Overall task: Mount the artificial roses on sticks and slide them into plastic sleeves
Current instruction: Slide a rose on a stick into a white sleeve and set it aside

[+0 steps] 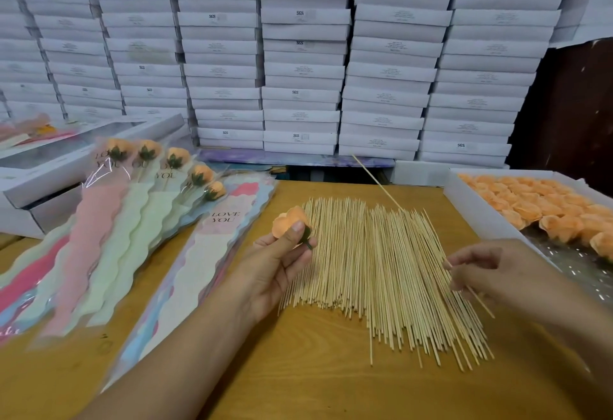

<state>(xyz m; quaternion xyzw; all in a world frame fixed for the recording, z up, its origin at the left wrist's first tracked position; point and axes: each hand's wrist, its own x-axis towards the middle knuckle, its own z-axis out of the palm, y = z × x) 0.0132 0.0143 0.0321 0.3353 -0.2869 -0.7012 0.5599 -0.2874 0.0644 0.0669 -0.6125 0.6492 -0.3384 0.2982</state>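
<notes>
My left hand (282, 258) holds an orange artificial rose (289, 220) by its green base, just left of a spread pile of thin bamboo sticks (374, 273) on the wooden table. My right hand (487, 270) pinches one stick (477, 298) at the pile's right edge. A stack of empty "LOVE YOU" plastic sleeves (212, 253) lies left of my left hand. Further left, several finished roses in sleeves (132, 207) are fanned out.
A white tray of loose orange roses (544, 210) stands at the right. White boxes (66, 161) sit at the far left, and a wall of stacked white boxes (305, 54) rises behind the table (298, 370). One stray stick (374, 181) leans at the back.
</notes>
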